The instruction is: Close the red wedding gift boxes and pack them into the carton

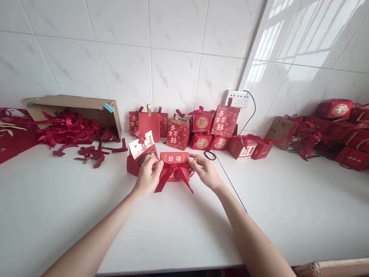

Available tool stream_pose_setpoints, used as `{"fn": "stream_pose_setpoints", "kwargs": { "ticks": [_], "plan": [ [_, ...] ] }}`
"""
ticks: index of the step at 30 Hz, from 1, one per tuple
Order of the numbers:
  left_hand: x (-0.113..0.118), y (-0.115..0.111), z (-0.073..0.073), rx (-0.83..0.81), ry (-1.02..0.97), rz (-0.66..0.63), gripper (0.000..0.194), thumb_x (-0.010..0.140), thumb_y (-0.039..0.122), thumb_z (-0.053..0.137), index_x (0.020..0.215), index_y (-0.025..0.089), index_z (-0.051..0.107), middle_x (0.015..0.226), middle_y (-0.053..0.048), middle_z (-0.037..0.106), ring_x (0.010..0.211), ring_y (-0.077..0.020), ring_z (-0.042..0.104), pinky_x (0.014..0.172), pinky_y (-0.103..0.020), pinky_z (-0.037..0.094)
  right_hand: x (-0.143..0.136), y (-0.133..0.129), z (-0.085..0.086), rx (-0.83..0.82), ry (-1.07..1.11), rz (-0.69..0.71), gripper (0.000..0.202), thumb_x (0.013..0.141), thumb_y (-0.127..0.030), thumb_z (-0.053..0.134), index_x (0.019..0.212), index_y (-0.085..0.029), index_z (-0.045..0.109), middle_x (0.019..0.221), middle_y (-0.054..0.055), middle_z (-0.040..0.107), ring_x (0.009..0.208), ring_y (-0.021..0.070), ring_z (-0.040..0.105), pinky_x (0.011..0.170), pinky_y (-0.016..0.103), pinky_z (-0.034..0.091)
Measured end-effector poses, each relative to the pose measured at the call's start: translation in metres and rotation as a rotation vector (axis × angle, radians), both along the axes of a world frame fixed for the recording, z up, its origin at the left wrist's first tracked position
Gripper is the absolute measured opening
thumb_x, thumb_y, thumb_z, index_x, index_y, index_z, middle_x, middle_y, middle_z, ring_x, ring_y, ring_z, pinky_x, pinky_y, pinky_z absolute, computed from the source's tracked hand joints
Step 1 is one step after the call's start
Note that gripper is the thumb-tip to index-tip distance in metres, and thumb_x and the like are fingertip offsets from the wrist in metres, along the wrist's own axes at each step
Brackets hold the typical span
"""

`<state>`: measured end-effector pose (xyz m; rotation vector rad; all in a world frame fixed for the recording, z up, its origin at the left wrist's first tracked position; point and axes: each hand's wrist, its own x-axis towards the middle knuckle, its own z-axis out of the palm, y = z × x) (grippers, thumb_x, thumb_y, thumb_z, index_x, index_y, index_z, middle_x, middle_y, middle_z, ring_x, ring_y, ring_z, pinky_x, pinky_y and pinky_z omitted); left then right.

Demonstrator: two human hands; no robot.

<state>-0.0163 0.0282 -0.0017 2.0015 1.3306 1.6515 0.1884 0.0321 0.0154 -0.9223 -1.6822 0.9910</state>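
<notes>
A red gift box with a ribbon bow (176,169) lies on the white table, its flap with gold characters facing up. My left hand (149,174) has its fingers closed at the left end of this box, near the bow. At the upper right edge of the flap, my right hand (205,171) pinches the box between thumb and fingers. Just behind my left hand, a white and red card (142,145) leans at a tilt on a dark red box. The ribbon tails hang down toward the table's front.
Red boxes (202,123) stand along the tiled wall. On the left are a carton of ribbons (72,125), loose ribbon pieces and a red bag (0,148). A black ring (210,155) lies behind my right hand. Boxes (358,136) are piled at right; an open carton (317,271) sits lower right.
</notes>
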Motion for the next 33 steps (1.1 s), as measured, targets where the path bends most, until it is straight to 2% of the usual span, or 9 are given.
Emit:
{"fn": "stream_pose_setpoints", "kwargs": {
  "ticks": [4, 6, 8, 10, 14, 18, 23, 26, 33],
  "plan": [
    [-0.003, 0.002, -0.001, 0.017, -0.007, 0.007, 0.028, 0.083, 0.033, 0.046, 0.059, 0.021, 0.038, 0.07, -0.001, 0.045, 0.068, -0.0157, 0.048, 0.062, -0.027, 0.041, 0.002, 0.004, -0.004, 0.003, -0.016, 0.007, 0.047, 0.079, -0.063, 0.05, 0.068, -0.019, 0.043, 0.115, 0.01, 0.058, 0.073, 0.0146, 0.06, 0.064, 0.034, 0.054],
    [-0.005, 0.003, -0.001, 0.024, -0.01, 0.01, 0.028, 0.083, 0.034, 0.047, 0.06, 0.021, 0.038, 0.068, 0.0, 0.044, 0.066, -0.0151, 0.047, 0.061, -0.027, 0.041, 0.005, 0.004, -0.007, 0.042, -0.049, 0.006, 0.048, 0.071, -0.063, 0.061, 0.086, -0.02, 0.047, 0.118, 0.011, 0.053, 0.08, 0.0183, 0.061, 0.063, 0.035, 0.054],
    [-0.005, 0.003, -0.001, 0.033, -0.014, 0.011, 0.026, 0.084, 0.035, 0.048, 0.063, 0.021, 0.04, 0.067, 0.0, 0.045, 0.066, -0.0149, 0.046, 0.061, -0.027, 0.041, 0.006, 0.004, -0.008, 0.15, -0.123, -0.006, 0.073, 0.06, -0.064, 0.072, 0.112, -0.022, 0.042, 0.127, 0.015, 0.045, 0.09, 0.0232, 0.061, 0.065, 0.038, 0.055],
    [-0.005, 0.003, -0.002, 0.044, -0.019, 0.011, 0.026, 0.084, 0.035, 0.048, 0.064, 0.021, 0.04, 0.067, 0.0, 0.045, 0.066, -0.0148, 0.047, 0.061, -0.026, 0.041, 0.004, 0.0, -0.009, 0.338, -0.225, -0.091, 0.088, 0.058, -0.066, 0.072, 0.124, -0.02, 0.036, 0.133, 0.02, 0.036, 0.1, 0.0277, 0.057, 0.071, 0.043, 0.054],
    [-0.003, 0.002, -0.005, 0.069, -0.028, 0.002, 0.027, 0.084, 0.036, 0.048, 0.064, 0.021, 0.04, 0.07, -0.001, 0.047, 0.071, -0.0154, 0.051, 0.063, -0.026, 0.044, -0.011, -0.014, -0.008, 0.829, -0.433, -0.301, 0.065, 0.075, -0.063, 0.06, 0.119, -0.017, 0.046, 0.13, 0.021, 0.042, 0.113, 0.0316, 0.049, 0.091, 0.05, 0.044],
    [-0.002, -0.001, -0.004, 0.06, -0.039, -0.023, 0.026, 0.084, 0.037, 0.049, 0.064, 0.02, 0.044, 0.093, -0.007, 0.058, 0.095, -0.0192, 0.056, 0.071, -0.028, 0.048, -0.034, -0.025, -0.011, 1.166, -0.662, -0.121, 0.041, 0.089, -0.048, 0.052, 0.115, -0.017, 0.053, 0.117, 0.014, 0.059, 0.106, 0.0245, 0.054, 0.097, 0.044, 0.037],
    [-0.003, -0.003, 0.0, 0.036, -0.093, -0.041, 0.027, 0.083, 0.037, 0.05, 0.063, 0.02, 0.043, 0.106, -0.01, 0.063, 0.104, -0.0223, 0.058, 0.078, -0.032, 0.048, -0.043, -0.022, -0.022, 1.26, -0.682, -0.185, 0.017, 0.093, -0.01, 0.045, 0.1, -0.017, 0.058, 0.101, 0.005, 0.067, 0.095, 0.0154, 0.057, 0.098, 0.036, 0.035],
    [-0.002, -0.003, 0.001, 0.018, -0.135, -0.053, 0.028, 0.082, 0.038, 0.051, 0.062, 0.021, 0.041, 0.106, -0.011, 0.065, 0.103, -0.0232, 0.06, 0.079, -0.033, 0.048, -0.04, -0.02, -0.023, 1.298, -0.638, -0.187, 0.015, 0.092, -0.009, 0.047, 0.088, -0.017, 0.059, 0.095, 0.004, 0.067, 0.095, 0.0148, 0.057, 0.097, 0.035, 0.036],
    [-0.005, -0.005, 0.003, -0.05, -0.204, -0.096, 0.027, 0.083, 0.04, 0.053, 0.065, 0.02, 0.044, 0.109, -0.01, 0.067, 0.098, -0.0222, 0.063, 0.074, -0.031, 0.048, -0.039, -0.028, -0.025, 1.373, -0.586, -0.227, 0.016, 0.093, -0.011, 0.047, 0.09, -0.018, 0.061, 0.092, 0.005, 0.063, 0.093, 0.0152, 0.054, 0.091, 0.036, 0.036]
  ]
}}
